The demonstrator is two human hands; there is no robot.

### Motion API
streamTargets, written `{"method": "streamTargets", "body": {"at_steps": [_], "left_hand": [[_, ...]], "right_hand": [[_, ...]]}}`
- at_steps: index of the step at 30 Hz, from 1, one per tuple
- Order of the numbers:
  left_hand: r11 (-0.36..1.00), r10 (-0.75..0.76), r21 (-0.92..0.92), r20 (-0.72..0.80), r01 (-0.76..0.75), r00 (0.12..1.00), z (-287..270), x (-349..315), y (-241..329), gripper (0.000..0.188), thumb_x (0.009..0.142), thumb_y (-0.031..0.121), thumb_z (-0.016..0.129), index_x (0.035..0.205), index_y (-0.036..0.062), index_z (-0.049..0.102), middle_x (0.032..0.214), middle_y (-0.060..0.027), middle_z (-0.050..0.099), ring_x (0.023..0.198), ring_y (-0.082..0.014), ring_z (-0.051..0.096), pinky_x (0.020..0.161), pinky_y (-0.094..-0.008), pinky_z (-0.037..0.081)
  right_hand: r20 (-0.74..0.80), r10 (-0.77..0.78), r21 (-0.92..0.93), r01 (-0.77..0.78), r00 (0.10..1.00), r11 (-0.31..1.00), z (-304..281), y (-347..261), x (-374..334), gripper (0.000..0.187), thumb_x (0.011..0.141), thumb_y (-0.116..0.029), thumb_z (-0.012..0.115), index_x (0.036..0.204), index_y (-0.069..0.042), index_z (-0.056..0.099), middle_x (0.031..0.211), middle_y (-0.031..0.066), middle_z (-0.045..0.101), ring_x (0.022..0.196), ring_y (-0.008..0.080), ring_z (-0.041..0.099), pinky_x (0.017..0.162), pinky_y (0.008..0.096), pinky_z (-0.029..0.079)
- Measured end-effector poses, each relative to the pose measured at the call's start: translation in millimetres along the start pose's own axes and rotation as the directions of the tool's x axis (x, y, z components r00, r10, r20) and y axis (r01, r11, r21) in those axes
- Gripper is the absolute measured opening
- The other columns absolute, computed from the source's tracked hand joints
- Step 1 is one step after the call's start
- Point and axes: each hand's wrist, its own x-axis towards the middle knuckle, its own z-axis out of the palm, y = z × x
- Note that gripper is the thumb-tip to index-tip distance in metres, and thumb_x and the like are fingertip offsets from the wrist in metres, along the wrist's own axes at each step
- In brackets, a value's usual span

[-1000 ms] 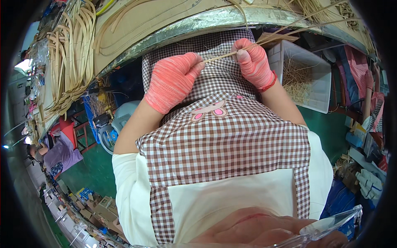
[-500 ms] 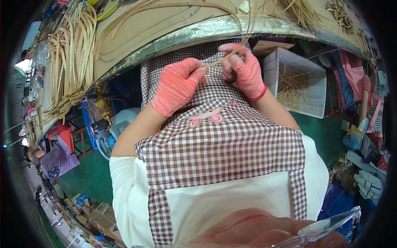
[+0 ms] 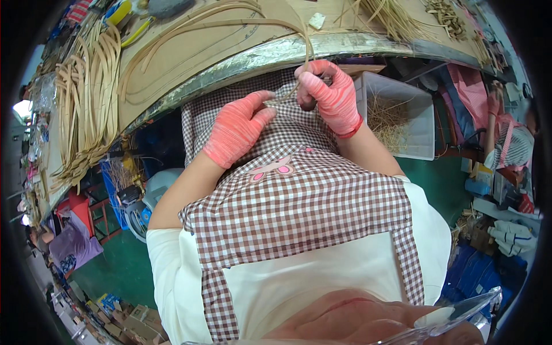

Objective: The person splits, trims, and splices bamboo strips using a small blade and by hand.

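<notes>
Both of my hands wear coral knit gloves with pale fingertips, held above my checked apron (image 3: 299, 190). My right hand (image 3: 332, 98) is closed around a narrow tan strip of wicker-like material (image 3: 307, 43). From that grip the strip rises over the bench edge and arcs left across the top, while a short stretch runs toward my left hand (image 3: 237, 127). The left thumb and forefinger stand apart, close to the strip's short end. Whether they touch it is hard to see.
On the workbench (image 3: 230, 69) lie a thick bundle of flat tan strips (image 3: 86, 98) at left and thinner strips (image 3: 391, 20) at far right. A white bin (image 3: 422, 123) with straw-like scraps stands below the bench to the right. Another person (image 3: 509, 144) is at far right.
My left thumb and forefinger have parted from their pinch at the strip. The strip's upper loop has swung left, and the whole view has shifted slightly.
</notes>
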Motion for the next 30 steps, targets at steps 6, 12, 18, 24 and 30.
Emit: {"method": "streamTargets", "body": {"at_steps": [6, 12, 18, 24, 30], "left_hand": [[0.995, -0.081, -0.058, 0.022, 0.082, 0.996, -4.4, -0.6, 0.4, 0.053, 0.091, 0.015, 0.068, 0.14, 0.0032, 0.051, 0.093, -0.0055, 0.067, 0.076, -0.0108, 0.061, 0.072, -0.0259, 0.052], [0.993, -0.107, -0.045, 0.059, 0.11, 0.992, -4.9, -0.2, 5.7, 0.053, 0.092, 0.014, 0.066, 0.141, 0.0028, 0.05, 0.093, -0.0059, 0.067, 0.076, -0.011, 0.061, 0.072, -0.0261, 0.052], [0.993, -0.114, -0.027, 0.041, 0.116, 0.993, -3.2, 0.4, 0.2, 0.052, 0.092, 0.015, 0.066, 0.141, 0.003, 0.05, 0.091, -0.0056, 0.067, 0.075, -0.0112, 0.061, 0.072, -0.0262, 0.052], [0.99, -0.136, -0.039, 0.053, 0.138, 0.989, -2.7, -1.1, -0.8, 0.051, 0.093, 0.018, 0.066, 0.14, 0.0039, 0.052, 0.089, -0.0048, 0.066, 0.074, -0.0105, 0.06, 0.071, -0.0264, 0.051], [0.988, -0.15, -0.024, 0.071, 0.152, 0.986, -2.3, -3.0, -1.0, 0.05, 0.093, 0.019, 0.066, 0.139, 0.0053, 0.053, 0.087, -0.0049, 0.066, 0.072, -0.0113, 0.061, 0.069, -0.0267, 0.051]], "right_hand": [[-0.215, -0.281, -0.434, 0.166, 0.935, 0.886, -32.1, -46.2, 37.9, 0.023, 0.09, -0.024, 0.074, 0.1, -0.004, 0.07, 0.075, -0.0021, 0.063, 0.062, 0.0041, 0.055, 0.053, 0.0196, 0.042], [-0.2, -0.309, -0.679, 0.096, 0.93, 0.727, -90.8, -102.1, 100.1, 0.025, 0.095, -0.032, 0.067, 0.094, -0.008, 0.065, 0.063, -0.0028, 0.054, 0.05, 0.0074, 0.048, 0.046, 0.0226, 0.037], [-0.311, -0.262, -0.542, 0.056, 0.913, 0.838, -83.4, -119.3, 100.9, 0.019, 0.092, -0.027, 0.07, 0.093, -0.009, 0.064, 0.065, -0.0033, 0.054, 0.052, 0.0067, 0.049, 0.047, 0.0217, 0.035], [-0.296, -0.425, -0.511, 0.234, 0.856, 0.827, -83.8, -120.1, 86.0, 0.019, 0.093, -0.026, 0.07, 0.087, -0.01, 0.06, 0.068, -0.0023, 0.055, 0.054, 0.0074, 0.049, 0.049, 0.0222, 0.038], [-0.189, -0.457, -0.662, 0.231, 0.869, 0.713, -142.5, -119.1, 111.9, 0.019, 0.094, -0.027, 0.069, 0.088, -0.01, 0.06, 0.069, -0.0004, 0.058, 0.055, 0.0074, 0.051, 0.05, 0.0235, 0.04]]}}
